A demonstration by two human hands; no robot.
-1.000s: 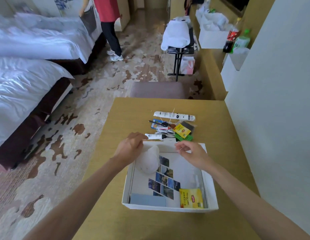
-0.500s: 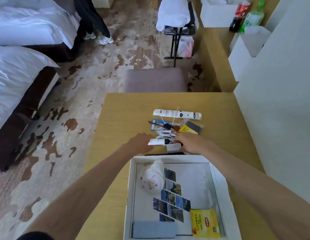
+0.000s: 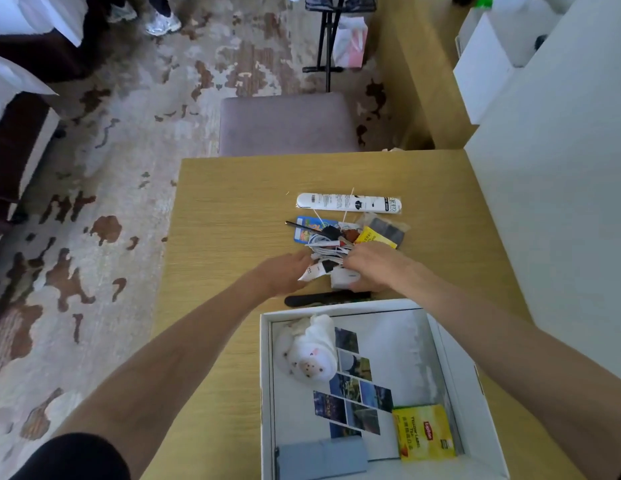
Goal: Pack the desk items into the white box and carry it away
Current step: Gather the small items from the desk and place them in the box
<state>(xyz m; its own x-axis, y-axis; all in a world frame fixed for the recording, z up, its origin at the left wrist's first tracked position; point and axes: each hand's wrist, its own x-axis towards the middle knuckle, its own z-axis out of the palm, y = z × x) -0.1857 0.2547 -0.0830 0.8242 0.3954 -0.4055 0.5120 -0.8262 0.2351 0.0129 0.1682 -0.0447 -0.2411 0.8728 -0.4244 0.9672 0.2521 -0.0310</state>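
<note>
2 hands [image 3: 295, 271] [image 3: 371, 265] have left the white box [image 3: 265, 393] for the pile [image 3: 337, 244] on the worktop [image 3: 233, 202] beyond it, fingers now closing around a small tube [image 3: 314, 270] and white packet [image 3: 343, 278], so more packing follows.

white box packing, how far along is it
Partly done. The white box already holds a plush toy, a yellow tea packet and a grey pad. Both hands, left and right, are gathering the cable pile. The long white packet and black strip remain; carrying hasn't begun.
</note>
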